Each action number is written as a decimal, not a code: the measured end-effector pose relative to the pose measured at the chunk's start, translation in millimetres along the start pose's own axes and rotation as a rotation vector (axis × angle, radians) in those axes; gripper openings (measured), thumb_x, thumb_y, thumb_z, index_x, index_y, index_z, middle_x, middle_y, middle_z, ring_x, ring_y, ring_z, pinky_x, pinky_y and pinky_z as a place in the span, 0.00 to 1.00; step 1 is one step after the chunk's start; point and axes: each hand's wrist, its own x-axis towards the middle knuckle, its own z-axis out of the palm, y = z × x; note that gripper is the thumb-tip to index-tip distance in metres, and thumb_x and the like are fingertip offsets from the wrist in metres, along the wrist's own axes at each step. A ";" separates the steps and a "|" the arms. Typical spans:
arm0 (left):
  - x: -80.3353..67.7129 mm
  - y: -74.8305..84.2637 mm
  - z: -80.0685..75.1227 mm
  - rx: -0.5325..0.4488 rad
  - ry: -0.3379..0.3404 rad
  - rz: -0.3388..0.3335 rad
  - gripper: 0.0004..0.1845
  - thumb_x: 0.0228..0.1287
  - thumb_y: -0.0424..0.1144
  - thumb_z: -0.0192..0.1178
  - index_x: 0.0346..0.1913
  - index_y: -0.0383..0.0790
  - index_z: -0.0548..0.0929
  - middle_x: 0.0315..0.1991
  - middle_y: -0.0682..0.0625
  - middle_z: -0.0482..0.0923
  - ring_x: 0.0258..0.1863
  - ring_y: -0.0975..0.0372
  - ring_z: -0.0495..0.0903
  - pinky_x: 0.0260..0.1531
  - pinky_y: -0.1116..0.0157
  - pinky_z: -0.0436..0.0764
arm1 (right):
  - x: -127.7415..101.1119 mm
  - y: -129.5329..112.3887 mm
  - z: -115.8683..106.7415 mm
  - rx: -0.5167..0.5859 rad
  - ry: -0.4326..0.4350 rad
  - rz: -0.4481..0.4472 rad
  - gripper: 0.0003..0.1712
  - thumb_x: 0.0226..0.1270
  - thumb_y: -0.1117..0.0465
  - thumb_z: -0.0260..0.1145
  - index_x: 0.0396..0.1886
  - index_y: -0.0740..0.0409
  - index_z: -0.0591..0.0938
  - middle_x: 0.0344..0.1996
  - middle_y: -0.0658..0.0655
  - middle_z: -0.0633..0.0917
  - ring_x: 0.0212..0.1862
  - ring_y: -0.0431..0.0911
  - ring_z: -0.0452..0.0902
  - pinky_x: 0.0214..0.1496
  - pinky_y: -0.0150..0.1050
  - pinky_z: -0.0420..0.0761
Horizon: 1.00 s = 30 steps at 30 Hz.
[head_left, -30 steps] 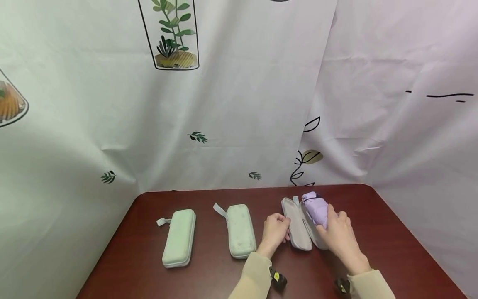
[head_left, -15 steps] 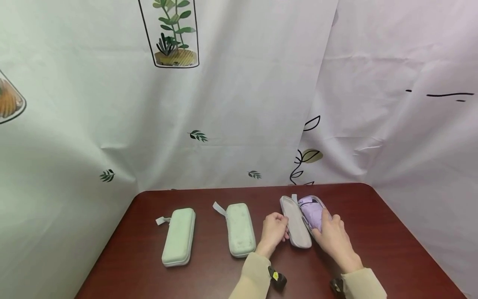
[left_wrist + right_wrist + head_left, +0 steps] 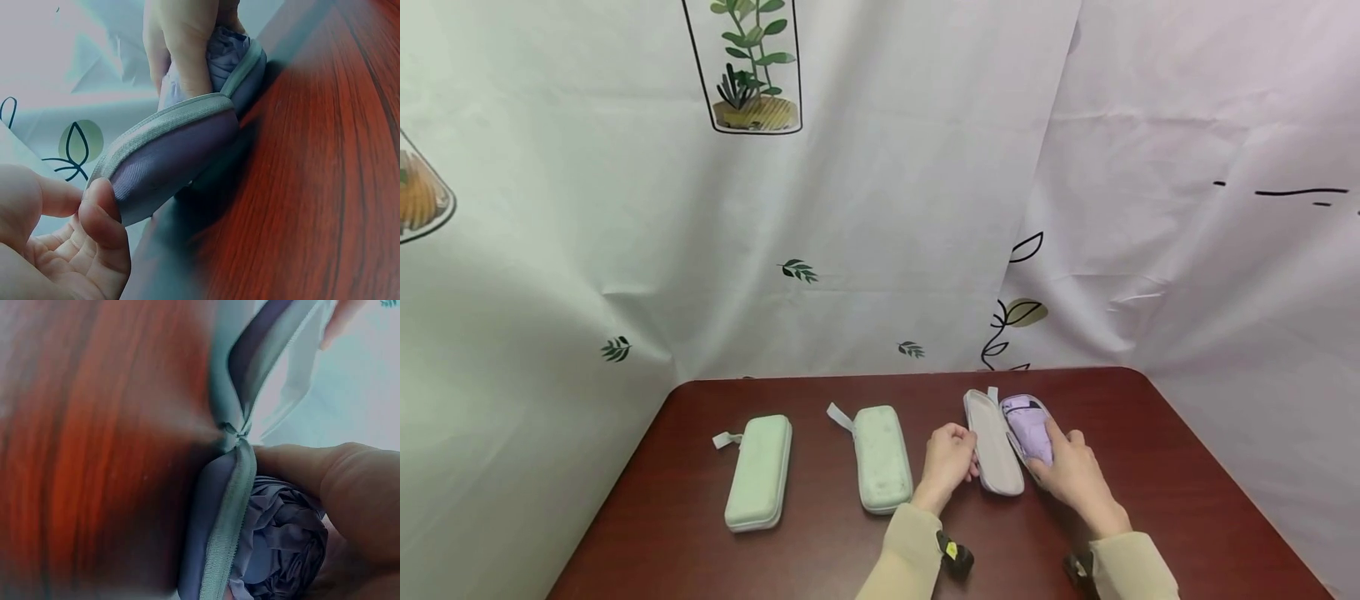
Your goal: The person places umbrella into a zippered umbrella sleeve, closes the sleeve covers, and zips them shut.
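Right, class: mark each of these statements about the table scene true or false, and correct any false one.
1. Three cases lie on the table. True.
2. The purple case is zipped closed. False: it lies open.
3. The right hand presses a folded purple umbrella into the open case. True.
4. The left hand rests on the far-left green case. False: it touches the purple case's lid.
5. The middle green case is closed. True.
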 end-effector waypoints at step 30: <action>-0.3 1.1 -2.3 -0.007 -0.026 0.015 0.05 0.67 0.33 0.55 0.33 0.37 0.79 0.16 0.52 0.76 0.09 0.65 0.73 0.10 0.68 0.72 | -0.2 9.5 -15.1 0.012 -0.072 -0.127 0.35 0.48 0.58 0.79 0.54 0.72 0.76 0.42 0.72 0.74 0.43 0.66 0.73 0.43 0.61 0.73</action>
